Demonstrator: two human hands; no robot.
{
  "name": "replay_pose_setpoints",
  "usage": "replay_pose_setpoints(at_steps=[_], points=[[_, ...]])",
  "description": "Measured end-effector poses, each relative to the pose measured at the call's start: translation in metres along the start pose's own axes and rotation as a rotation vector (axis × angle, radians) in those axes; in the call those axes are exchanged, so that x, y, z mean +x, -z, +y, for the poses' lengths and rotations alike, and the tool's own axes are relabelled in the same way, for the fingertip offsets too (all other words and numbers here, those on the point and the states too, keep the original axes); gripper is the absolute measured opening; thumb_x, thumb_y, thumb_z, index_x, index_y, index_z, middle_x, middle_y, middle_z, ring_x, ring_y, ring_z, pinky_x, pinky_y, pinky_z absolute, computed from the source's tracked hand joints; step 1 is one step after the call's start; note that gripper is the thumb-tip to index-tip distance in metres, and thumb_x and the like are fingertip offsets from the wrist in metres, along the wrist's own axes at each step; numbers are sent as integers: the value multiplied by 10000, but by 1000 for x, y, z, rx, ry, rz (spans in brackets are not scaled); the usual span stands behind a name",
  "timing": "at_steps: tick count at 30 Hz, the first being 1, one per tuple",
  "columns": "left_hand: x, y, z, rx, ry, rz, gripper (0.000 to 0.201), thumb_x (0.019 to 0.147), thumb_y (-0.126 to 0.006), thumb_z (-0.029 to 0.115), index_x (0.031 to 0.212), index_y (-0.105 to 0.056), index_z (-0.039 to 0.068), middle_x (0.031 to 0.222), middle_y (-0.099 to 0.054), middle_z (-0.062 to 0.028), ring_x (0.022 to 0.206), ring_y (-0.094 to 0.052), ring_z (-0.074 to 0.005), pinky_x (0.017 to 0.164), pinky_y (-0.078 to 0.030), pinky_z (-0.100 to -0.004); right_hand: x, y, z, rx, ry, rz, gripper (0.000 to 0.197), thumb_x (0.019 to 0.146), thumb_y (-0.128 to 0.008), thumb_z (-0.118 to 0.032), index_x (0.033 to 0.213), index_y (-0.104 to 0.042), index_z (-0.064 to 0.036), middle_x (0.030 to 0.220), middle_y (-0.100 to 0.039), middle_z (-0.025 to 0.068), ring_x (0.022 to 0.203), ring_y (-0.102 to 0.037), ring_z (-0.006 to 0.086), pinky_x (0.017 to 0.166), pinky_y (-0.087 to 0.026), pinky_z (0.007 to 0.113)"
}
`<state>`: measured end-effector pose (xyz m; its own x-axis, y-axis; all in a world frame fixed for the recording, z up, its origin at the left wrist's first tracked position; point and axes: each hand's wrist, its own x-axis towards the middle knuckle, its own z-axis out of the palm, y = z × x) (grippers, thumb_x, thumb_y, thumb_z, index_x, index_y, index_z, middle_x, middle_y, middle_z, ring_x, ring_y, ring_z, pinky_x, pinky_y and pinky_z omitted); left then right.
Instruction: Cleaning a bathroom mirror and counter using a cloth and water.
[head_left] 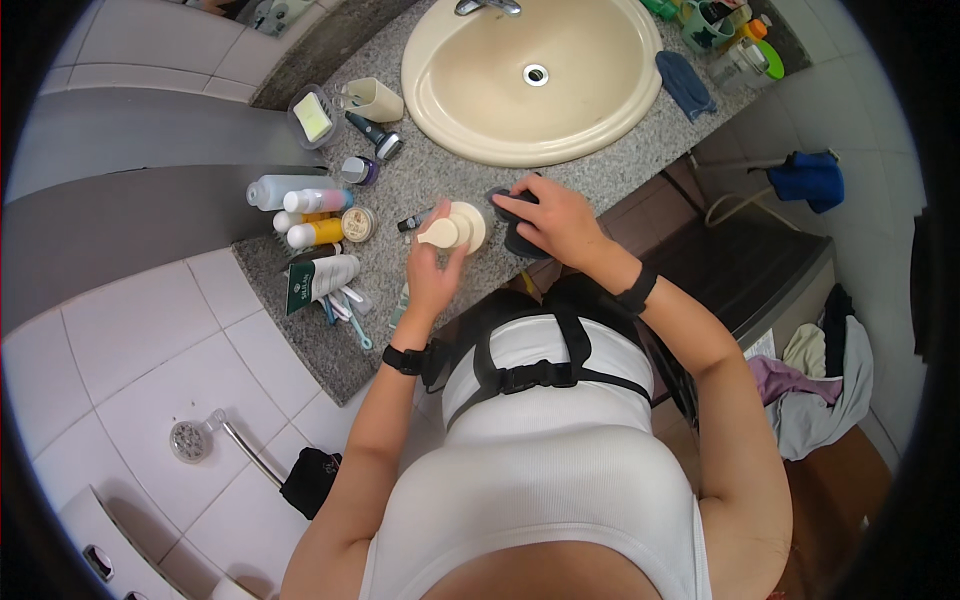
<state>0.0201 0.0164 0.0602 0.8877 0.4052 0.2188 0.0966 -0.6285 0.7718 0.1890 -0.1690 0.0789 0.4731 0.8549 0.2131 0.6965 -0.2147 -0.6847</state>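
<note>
A cream pump bottle [472, 222], seen from above, stands on the speckled grey counter [432, 165] in front of the sink. My left hand [435, 275] is closed around it, thumb on one side and fingers on the other. Just to its right is a dark grey bottle with a dark top [522, 240]. My right hand [560, 225] grips that top, fingers curled over it and partly hiding it. The two bottles stand side by side, a small gap apart. A small dark tube [411, 221] lies left of my left fingers.
The cream sink [590, 120] lies beyond my hands. Left stand a soap dish [312, 118], a cup [374, 100], an electric shaver [374, 135], several bottles and a green-and-white tube [322, 280]. Right of the sink are a dark blue cloth [685, 86] and a jar [742, 64].
</note>
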Motion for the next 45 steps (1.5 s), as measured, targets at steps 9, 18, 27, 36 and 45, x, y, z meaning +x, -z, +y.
replay_pose_setpoints(at_steps=[9, 18, 27, 36, 45], points=[[4, -14, 9, 183, 78, 85, 611, 760, -864, 220, 1277, -624, 0, 1169, -626, -141, 1077, -606, -379, 898, -493, -440, -7, -19, -8, -5, 80, -118, 545, 747, -750, -72, 1274, -654, -172, 1114, -596, 59, 974, -639, 276, 761, -557, 387], [2, -15, 4, 70, 42, 138, 558, 834, -778, 159, 1327, -574, -7, 1233, -609, -160, 1175, -556, -415, 1040, -429, -460, -14, 9, 3, 11, 114, -148, 504, 750, -745, -64, 1237, -677, -170, 1103, -602, 57, 998, -630, 273, 770, -553, 391], [-1, -15, -3, -118, 164, -55, 544, 847, -765, 111, 1355, -589, 25, 1373, -607, -173, 1276, -553, -369, 1089, -421, -433, -19, -12, -12, -26, 196, -206, 438, 760, -752, -125, 1187, -682, -194, 1005, -601, 52, 897, -644, 252, 703, -569, 379], [2, -18, 5, 98, 11, 77, 639, 723, -890, 193, 1288, -628, 49, 1190, -670, -132, 1089, -600, -368, 944, -486, -448, -13, -11, -2, -63, 205, -88, 415, 749, -748, -108, 1153, -697, -188, 1004, -598, 42, 899, -636, 248, 717, -560, 395], [5, -18, 7, 129, -12, 46, 600, 709, -891, 195, 1215, -604, 51, 1204, -640, -135, 1109, -570, -382, 954, -468, -461, -31, -5, 9, -7, 102, 10, 499, 746, -751, -69, 1229, -689, -176, 1108, -625, 68, 967, -632, 279, 749, -541, 396]])
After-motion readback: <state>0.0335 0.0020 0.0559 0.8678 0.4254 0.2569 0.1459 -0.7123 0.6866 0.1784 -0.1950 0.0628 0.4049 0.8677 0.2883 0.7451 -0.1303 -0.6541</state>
